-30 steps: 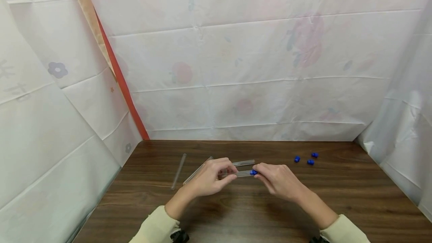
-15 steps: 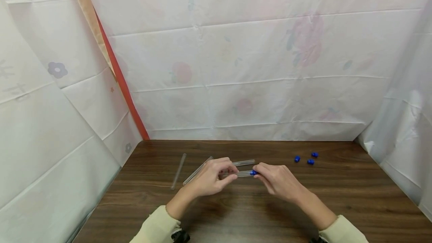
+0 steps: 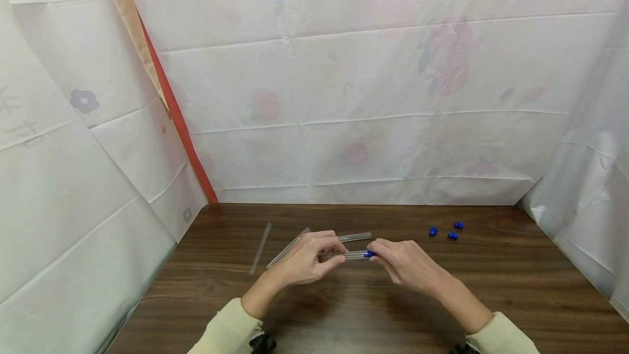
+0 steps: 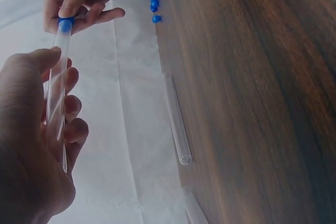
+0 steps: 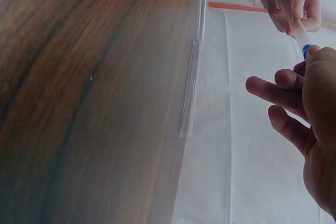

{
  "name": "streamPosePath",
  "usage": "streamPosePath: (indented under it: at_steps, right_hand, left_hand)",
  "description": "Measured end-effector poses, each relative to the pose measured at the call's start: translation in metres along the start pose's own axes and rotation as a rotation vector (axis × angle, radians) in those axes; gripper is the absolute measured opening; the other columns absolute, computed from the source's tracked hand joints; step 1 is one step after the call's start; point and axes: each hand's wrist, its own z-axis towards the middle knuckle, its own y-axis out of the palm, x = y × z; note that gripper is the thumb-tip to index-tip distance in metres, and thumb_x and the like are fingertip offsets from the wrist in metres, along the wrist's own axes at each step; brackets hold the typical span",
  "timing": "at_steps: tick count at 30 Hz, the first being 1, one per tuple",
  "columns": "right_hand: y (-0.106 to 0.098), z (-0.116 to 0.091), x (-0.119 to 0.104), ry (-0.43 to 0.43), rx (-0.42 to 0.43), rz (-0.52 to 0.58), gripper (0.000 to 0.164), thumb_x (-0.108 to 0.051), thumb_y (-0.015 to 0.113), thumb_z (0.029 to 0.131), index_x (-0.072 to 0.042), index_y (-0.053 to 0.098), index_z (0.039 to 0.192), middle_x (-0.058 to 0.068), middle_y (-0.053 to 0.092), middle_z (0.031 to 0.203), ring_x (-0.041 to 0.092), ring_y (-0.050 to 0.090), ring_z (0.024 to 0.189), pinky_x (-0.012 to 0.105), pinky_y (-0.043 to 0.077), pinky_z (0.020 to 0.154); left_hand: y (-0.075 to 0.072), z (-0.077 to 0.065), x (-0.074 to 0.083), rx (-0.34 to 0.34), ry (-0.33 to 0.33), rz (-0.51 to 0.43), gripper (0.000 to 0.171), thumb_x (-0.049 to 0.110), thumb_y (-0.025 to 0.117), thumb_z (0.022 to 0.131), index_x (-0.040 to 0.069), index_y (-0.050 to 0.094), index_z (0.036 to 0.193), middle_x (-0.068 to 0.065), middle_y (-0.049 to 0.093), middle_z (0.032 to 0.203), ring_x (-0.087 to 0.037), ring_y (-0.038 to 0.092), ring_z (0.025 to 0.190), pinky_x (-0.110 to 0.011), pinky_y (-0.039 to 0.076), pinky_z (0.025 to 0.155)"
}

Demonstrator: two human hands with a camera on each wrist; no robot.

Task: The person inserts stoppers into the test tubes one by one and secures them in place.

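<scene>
My left hand holds a clear glass test tube above the table, thumb on one side and curled fingers on the other. The tube's rounded end points back toward the left palm in the left wrist view. At its other end sits a blue stopper, partly inside the mouth. Thumb and forefinger of my right hand pinch that stopper, while the other right fingers stick out loosely in the right wrist view. How deep the stopper sits is partly hidden by the fingertips.
On the brown wooden table lie more clear tubes: one at the left, a slanted tube beside my left hand, and a tube behind the held one. Several blue stoppers lie at the back right. White sheets enclose the table.
The tube's stoppered end has dipped very slightly, and a little less of the blue stopper shows by the right fingertips. Both hands keep nearly the same place; the things on the table have not moved.
</scene>
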Motion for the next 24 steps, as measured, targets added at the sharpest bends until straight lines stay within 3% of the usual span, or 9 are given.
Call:
streamPosePath:
  at_steps: [5, 14, 24]
  right_hand:
    - [-0.0015, 0.0004, 0.0006, -0.007, -0.022, 0.016, 0.031, -0.03, 0.041, 0.122, -0.015, 0.066, 0.11, -0.01, 0.062, 0.087, -0.013, 0.036, 0.065, 0.004, 0.034, 0.057]
    - [-0.0028, 0.0006, -0.0012, -0.014, -0.061, 0.04, 0.025, -0.027, 0.048, 0.121, -0.014, 0.067, 0.11, -0.009, 0.063, 0.087, -0.014, 0.036, 0.066, 0.003, 0.035, 0.058]
    - [0.0001, -0.0011, 0.0002, 0.006, 0.016, 0.004, 0.034, -0.032, 0.042, 0.122, -0.013, 0.069, 0.111, -0.01, 0.068, 0.086, -0.013, 0.042, 0.064, 0.005, 0.038, 0.058]
  left_hand:
    - [-0.0007, 0.0001, -0.0012, -0.022, 0.006, -0.002, 0.006, 0.014, 0.077, 0.105, 0.011, 0.082, 0.106, 0.001, 0.07, 0.09, 0.009, 0.045, 0.072, -0.011, 0.042, 0.065]
    - [-0.0015, 0.0009, -0.0041, -0.044, 0.039, -0.005, 0.004, 0.013, 0.078, 0.103, 0.012, 0.081, 0.105, 0.001, 0.072, 0.091, 0.009, 0.047, 0.072, -0.011, 0.043, 0.065]
    - [0.0025, -0.0004, -0.003, -0.001, 0.01, -0.018, 0.005, 0.013, 0.078, 0.104, 0.01, 0.082, 0.107, -0.001, 0.074, 0.093, 0.008, 0.047, 0.072, -0.013, 0.044, 0.064]
